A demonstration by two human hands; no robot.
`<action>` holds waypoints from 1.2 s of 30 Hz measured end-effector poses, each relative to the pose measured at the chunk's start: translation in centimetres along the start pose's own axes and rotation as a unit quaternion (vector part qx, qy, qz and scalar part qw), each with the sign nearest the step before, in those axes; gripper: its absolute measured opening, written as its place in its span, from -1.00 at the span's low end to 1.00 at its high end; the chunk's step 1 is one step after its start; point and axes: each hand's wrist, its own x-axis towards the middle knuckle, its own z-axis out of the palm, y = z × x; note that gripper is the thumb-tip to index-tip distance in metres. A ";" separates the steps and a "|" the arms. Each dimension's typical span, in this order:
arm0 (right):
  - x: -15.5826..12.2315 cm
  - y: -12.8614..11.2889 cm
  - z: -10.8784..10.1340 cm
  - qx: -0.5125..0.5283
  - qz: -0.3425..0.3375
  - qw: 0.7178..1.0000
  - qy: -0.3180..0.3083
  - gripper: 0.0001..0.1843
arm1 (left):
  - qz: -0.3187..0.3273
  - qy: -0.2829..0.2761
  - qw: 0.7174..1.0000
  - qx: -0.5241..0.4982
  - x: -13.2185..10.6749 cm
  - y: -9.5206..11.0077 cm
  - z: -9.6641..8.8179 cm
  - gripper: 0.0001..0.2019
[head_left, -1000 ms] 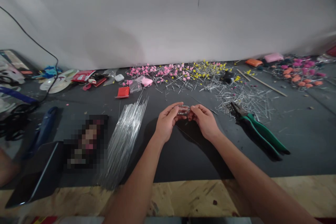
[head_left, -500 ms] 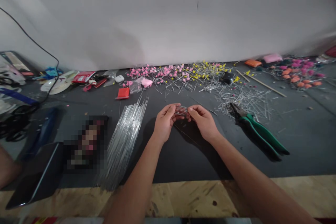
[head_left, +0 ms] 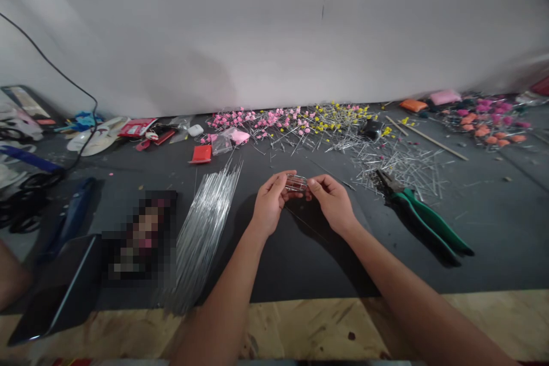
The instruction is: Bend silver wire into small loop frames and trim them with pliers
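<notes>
Between my hands are several short pieces of silvery wire [head_left: 295,183], lying roughly sideways. My left hand [head_left: 270,197] is closed on their left ends, thumb on top and fingers beneath. At their right ends, my right hand [head_left: 331,197] pinches with thumb and fingertips. A long bundle of straight silvery wires [head_left: 208,226] lies left of my left forearm. To the right of my right hand rest green-handled pliers [head_left: 422,217], their jaws over a loose pile of cut wire pieces [head_left: 403,163].
Pink-tipped wires [head_left: 261,120] and yellow-tipped wires [head_left: 343,114] lie along the wall. Orange and magenta tipped pieces [head_left: 493,120] sit at far right. A red packet [head_left: 201,154], a dark phone-like slab [head_left: 58,291] and a black cable [head_left: 55,66] are on the left. Another person's arm [head_left: 12,274] shows at the left edge.
The wire pieces between my hands look slightly more spread out. My hands stay in nearly the same place, with small finger movements.
</notes>
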 end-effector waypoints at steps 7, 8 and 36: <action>-0.2 -0.2 0.1 -0.009 -0.007 1.000 0.002 -0.78 | 0.002 0.018 1.000 0.007 0.0 0.0 0.0 -0.77; -0.3 -0.2 0.2 -0.013 -0.010 1.000 0.003 -0.79 | 0.001 0.024 1.000 0.009 0.1 0.0 -0.1 -0.77; -0.2 0.0 0.0 0.046 0.025 0.999 0.002 -0.82 | 0.014 -0.005 0.998 0.063 -0.2 -0.2 -0.1 -0.78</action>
